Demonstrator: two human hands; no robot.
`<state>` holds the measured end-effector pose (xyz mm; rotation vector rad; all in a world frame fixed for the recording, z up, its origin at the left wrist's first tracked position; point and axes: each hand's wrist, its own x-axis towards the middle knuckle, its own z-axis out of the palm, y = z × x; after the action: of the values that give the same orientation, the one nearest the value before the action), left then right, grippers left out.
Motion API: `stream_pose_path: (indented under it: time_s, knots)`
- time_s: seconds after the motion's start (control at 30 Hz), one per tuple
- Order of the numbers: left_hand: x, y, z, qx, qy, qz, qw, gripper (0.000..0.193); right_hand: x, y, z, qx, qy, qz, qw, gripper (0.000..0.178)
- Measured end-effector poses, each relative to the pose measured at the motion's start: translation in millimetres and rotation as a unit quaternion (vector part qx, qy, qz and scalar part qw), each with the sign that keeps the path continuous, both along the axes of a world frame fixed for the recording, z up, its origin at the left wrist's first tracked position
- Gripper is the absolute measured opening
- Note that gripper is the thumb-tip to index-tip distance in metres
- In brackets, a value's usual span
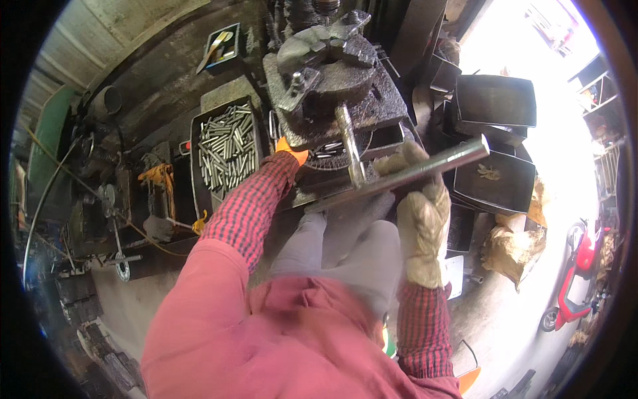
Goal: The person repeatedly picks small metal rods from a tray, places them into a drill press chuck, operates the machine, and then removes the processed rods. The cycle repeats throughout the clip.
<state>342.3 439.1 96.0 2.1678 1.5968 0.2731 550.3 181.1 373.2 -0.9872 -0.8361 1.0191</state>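
My left hand (293, 151), in an orange glove, reaches under the near left edge of a grimy metal machine table (387, 100). Its fingers are hidden there. A heavy jawed chuck (325, 60) sits on that table. My right hand (424, 233) wears a beige work glove and is closed round a long shiny metal bar (438, 161), the glove showing on both sides of it. The bar slants up to the right in front of the machine. A shorter metal rod (347, 139) runs down from the chuck and meets the bar near its middle.
A tray (195, 153) full of short metal pins stands left of the machine. A small blue-rimmed box (222, 46) with a brush lies behind. Dark bins (495, 100) stack at the right, near a crumpled sack (515, 249). A red scooter (575, 279) stands far right.
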Motion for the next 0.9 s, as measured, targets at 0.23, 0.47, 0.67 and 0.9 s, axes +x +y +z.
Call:
stream_pose_path:
  time_s: [0.23, 0.47, 0.67, 0.9]
  knots:
    - [43, 58, -37, -0.055, 0.053, -0.017, 0.997, 0.029, -6, 4, 8, -0.058, 0.021, -0.061, 0.996, 0.101]
    - [24, 40, -40, -0.018, -0.054, 0.006, 0.998, 0.025, 0, 12, 0, 0.000, 0.107, 0.014, 0.994, 0.081]
    - [-52, -34, 23, 0.092, -0.334, 0.160, 0.924, 0.021, 1, 5, -1, 0.001, 0.083, 0.003, 0.997, 0.090]
    - [-149, -144, 196, 0.332, -0.262, 0.067, 0.904, 0.032, -5, 6, 6, 0.008, 0.027, -0.008, 1.000, 0.067]
